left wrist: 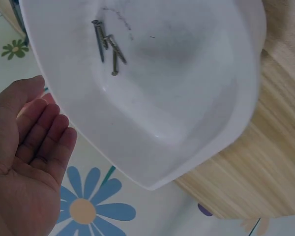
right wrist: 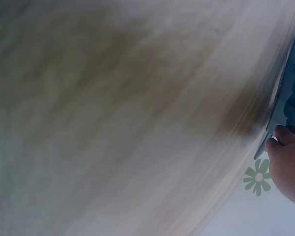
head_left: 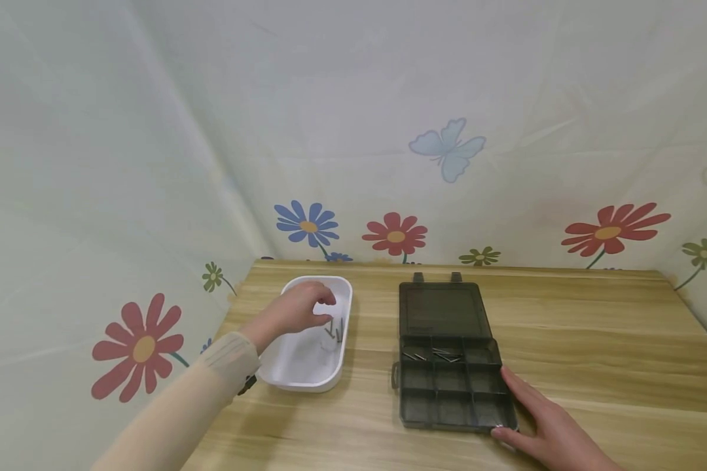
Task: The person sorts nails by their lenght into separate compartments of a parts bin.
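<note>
A white tray (head_left: 345,356) holds several screws (head_left: 334,329) on its floor. Over the tray is my left hand (head_left: 303,307), its fingers loosely bent and nothing between them. In the left wrist view the same hand (left wrist: 37,142) shows an empty palm beside the tray's rim, and the screws (left wrist: 108,46) lie in a loose group. My right hand (head_left: 544,422) holds the front right corner of a dark see-through compartment box (head_left: 453,396), thumb at the front edge and fingers along the side. Screws (head_left: 446,355) lie in two of its back compartments.
The box's lid (head_left: 444,309) is folded back flat on the wooden table (head_left: 595,340), two latches (head_left: 437,277) pointing away. A flower-printed cloth (head_left: 353,163) rises behind the table and along its left side. The tray stands left of the box.
</note>
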{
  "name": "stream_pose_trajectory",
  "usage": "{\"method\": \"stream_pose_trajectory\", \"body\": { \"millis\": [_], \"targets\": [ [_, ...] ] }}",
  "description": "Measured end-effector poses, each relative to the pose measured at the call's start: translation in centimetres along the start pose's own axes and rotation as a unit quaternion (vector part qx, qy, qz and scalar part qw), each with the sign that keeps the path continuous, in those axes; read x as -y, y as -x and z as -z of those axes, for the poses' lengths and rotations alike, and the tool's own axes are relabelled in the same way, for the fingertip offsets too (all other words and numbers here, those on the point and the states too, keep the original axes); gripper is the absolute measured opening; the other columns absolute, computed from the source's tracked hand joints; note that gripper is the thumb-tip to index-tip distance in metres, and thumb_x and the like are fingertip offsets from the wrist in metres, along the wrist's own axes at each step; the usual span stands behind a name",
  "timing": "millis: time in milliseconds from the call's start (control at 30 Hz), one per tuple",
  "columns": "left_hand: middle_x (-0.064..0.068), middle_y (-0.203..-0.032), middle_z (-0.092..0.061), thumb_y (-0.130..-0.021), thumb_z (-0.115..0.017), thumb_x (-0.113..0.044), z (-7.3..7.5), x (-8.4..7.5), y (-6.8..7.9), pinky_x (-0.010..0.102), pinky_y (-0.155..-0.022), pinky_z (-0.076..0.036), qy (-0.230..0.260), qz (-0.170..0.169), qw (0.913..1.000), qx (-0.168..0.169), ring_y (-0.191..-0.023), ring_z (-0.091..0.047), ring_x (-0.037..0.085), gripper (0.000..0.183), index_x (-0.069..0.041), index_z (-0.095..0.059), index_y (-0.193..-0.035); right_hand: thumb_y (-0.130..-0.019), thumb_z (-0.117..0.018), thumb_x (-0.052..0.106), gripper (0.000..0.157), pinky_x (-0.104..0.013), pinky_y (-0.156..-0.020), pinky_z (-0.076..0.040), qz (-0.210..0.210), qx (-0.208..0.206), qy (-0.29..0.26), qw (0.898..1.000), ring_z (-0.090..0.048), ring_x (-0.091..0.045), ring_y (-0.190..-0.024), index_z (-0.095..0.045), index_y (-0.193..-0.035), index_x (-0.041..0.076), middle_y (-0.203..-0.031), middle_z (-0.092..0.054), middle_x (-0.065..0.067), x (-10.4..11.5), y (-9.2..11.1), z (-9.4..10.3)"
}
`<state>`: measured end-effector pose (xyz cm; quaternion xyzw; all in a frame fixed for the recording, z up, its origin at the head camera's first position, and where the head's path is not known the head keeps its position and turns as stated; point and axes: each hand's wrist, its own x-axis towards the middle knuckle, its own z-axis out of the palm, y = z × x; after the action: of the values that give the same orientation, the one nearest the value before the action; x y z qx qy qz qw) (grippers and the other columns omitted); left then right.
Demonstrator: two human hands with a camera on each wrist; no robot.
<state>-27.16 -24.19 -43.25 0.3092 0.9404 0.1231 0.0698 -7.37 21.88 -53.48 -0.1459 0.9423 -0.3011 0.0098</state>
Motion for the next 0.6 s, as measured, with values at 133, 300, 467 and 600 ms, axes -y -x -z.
{"method": "stream_pose_trajectory", "body": {
  "millis": [133,300,467,600],
  "targets": [
    [0.012,-0.118,-0.076,-0.095,-0.082,-0.014,-0.7,0.5,0.0,0.047,-0.104,-0.055,0.015,0.022,0.9995,0.018,-0.113,-0.07,0.029,0.03,-0.003,-0.075,-0.122,-0.087,-0.082,0.06,0.103,-0.055,-0.104,-0.055,0.003,-0.004,0.003,1.0,-0.053,-0.042,-0.142,-0.039,-0.165,0.008,-0.163,-0.047,-0.02,-0.1,0.0,-0.1],
    [0.007,-0.119,-0.076,-0.095,-0.082,-0.014,-1.9,1.3,-0.2,0.044,-0.106,-0.054,0.004,0.037,0.999,0.024,-0.115,-0.069,0.024,0.03,-0.007,-0.075,-0.123,-0.086,-0.085,0.057,0.103,-0.051,-0.103,-0.056,0.014,-0.016,0.007,1.0,-0.055,-0.041,-0.14,-0.04,-0.165,0.009,-0.162,-0.048,-0.019,-0.2,0.0,-0.2],
    [0.003,-0.118,-0.075,-0.095,-0.081,-0.012,-2.7,1.6,-0.5,0.042,-0.107,-0.054,-0.004,0.045,0.9985,0.031,-0.116,-0.068,0.022,0.028,-0.011,-0.076,-0.122,-0.086,-0.084,0.059,0.104,-0.055,-0.104,-0.054,-0.005,0.001,-0.001,1.0,-0.054,-0.042,-0.142,-0.039,-0.165,0.009,-0.163,-0.047,-0.02,-0.2,-0.1,-0.2],
    [0.002,-0.118,-0.074,-0.094,-0.081,-0.01,-3.2,1.7,-0.6,0.042,-0.108,-0.052,-0.002,0.048,0.9983,0.034,-0.117,-0.067,0.022,0.027,-0.011,-0.077,-0.121,-0.086,-0.081,0.063,0.106,-0.059,-0.105,-0.052,-0.023,0.021,-0.007,0.999,-0.052,-0.043,-0.144,-0.037,-0.166,0.009,-0.164,-0.046,-0.021,0.0,-0.1,-0.1]
  ]
}}
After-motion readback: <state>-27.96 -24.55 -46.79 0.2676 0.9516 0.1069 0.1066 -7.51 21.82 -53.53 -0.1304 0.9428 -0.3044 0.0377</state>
